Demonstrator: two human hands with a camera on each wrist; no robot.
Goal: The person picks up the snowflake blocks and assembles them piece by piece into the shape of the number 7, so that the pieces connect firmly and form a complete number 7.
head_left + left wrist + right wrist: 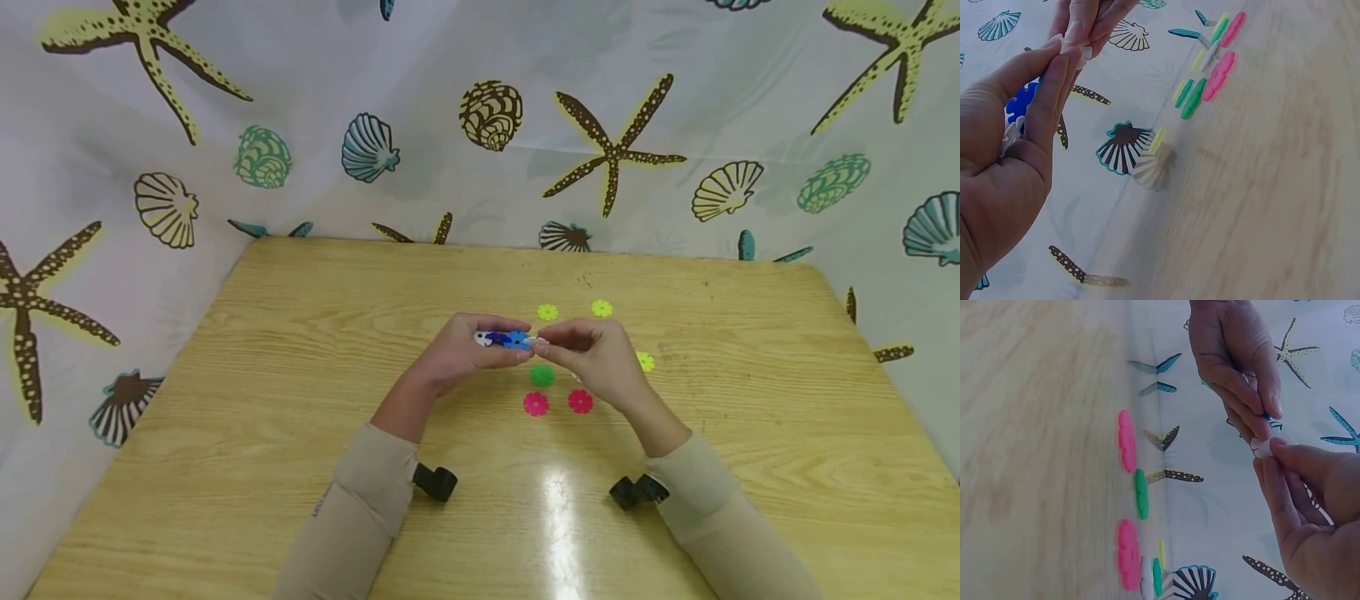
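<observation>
My left hand (459, 353) holds a short joined row of flower-shaped plastic discs between thumb and fingers. In the row are a white disc (482, 338), a dark blue disc (1020, 100) and a light blue disc (516, 341). At its right end my right hand (603, 360) pinches another white disc (1261, 447) between thumb and fingertips, right at the light blue one. The two hands meet closely above the table, and the fingers hide part of the row in both wrist views.
Loose flower discs lie on the wooden table (315, 333) around the hands: yellow (547, 312), another yellow (602, 308), a third yellow (646, 362), green (542, 375) and two pink (536, 404). A white one (1147, 578) lies beside a second green. Behind hangs a shell-patterned cloth (435, 183).
</observation>
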